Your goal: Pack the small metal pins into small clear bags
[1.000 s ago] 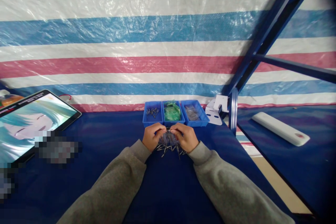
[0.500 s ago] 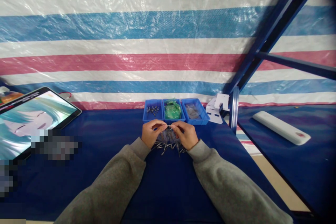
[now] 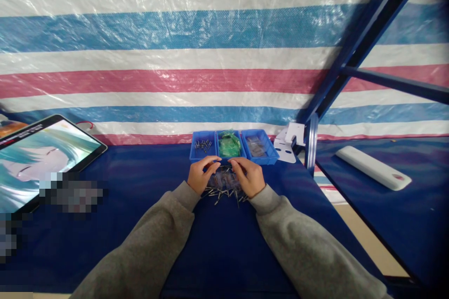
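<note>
My left hand (image 3: 200, 174) is over the near side of the blue bins, its thumb and index fingertip slightly apart with nothing visible between them. Opposite it, my right hand (image 3: 249, 176) pinches a thin dark metal piece (image 3: 225, 165), mostly hidden by the fingers. Below both hands lies a pile of slim metal pins (image 3: 220, 193), spread at various angles. Clear plastic pieces or small bags (image 3: 224, 179) sit among them, too small to make out well.
Behind the hands stand three blue bins: one with metal pins (image 3: 203, 145), one with a green plastic bag (image 3: 229, 145), one with clear pieces (image 3: 257, 146). A white bracket (image 3: 289, 142) is beside them. A tablet (image 3: 52, 154) lies left, a white bar (image 3: 373, 168) right.
The fingertips of both hands, which met around a small metal piece, are now a little apart. My left thumb and index finger have parted. The view has shifted slightly.
</note>
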The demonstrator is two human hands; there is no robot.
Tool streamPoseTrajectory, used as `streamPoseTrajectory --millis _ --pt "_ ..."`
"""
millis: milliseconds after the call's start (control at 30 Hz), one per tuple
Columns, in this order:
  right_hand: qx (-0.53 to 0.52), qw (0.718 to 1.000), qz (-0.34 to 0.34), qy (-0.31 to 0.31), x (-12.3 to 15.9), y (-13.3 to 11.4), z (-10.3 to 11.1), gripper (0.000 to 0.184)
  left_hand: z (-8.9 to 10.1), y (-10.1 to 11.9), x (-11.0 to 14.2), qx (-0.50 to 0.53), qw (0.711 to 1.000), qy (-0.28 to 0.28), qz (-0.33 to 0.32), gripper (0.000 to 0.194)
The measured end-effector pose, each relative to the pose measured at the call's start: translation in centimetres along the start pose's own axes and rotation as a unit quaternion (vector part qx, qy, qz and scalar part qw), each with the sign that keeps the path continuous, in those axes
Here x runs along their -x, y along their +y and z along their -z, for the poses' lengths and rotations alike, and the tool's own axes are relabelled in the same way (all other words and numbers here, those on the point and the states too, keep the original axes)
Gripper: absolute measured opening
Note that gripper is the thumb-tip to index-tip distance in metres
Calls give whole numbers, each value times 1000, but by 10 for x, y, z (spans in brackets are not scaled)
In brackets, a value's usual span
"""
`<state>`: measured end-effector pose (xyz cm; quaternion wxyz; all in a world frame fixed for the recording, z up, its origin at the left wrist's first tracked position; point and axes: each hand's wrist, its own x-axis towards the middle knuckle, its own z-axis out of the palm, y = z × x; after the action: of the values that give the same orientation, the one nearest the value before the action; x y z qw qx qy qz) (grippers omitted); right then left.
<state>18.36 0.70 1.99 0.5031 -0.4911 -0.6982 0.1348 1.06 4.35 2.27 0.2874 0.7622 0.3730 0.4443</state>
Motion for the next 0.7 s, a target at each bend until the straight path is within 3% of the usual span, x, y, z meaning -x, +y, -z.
streamPoseTrajectory --millis 133,433,700 --pt "5 1000 15 6 0 1 0 26 0 3 0 2 1000 -3 5 28" --pt "-9 997 46 -67 0 -2 -1 21 -3 -1 3 72 996 -19 42 28" --pt "-15 999 2 -28 0 0 -2 24 -4 1 1 136 989 25 54 24"
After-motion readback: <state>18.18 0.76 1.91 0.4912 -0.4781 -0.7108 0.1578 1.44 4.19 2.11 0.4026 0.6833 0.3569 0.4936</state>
